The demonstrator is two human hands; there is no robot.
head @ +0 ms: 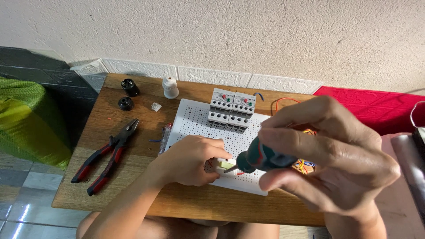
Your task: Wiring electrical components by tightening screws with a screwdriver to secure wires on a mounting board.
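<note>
Screwdriver (259, 158) is gripped in right hand (330, 159); left hand (190, 160) pinches small part (225, 164) on board (195, 116). Best keep the tip straight, the part steady.

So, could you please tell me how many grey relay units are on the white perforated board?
2: left unit and right unit, touching side by side at the board's far edge.

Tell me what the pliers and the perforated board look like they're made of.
Pliers: dark, dull metal jaws, with red-and-black grips that look like rubber or plastic. Perforated board: probably plastic, matte white with evenly spaced small holes. It lies on a wooden table with visible grain.
</note>
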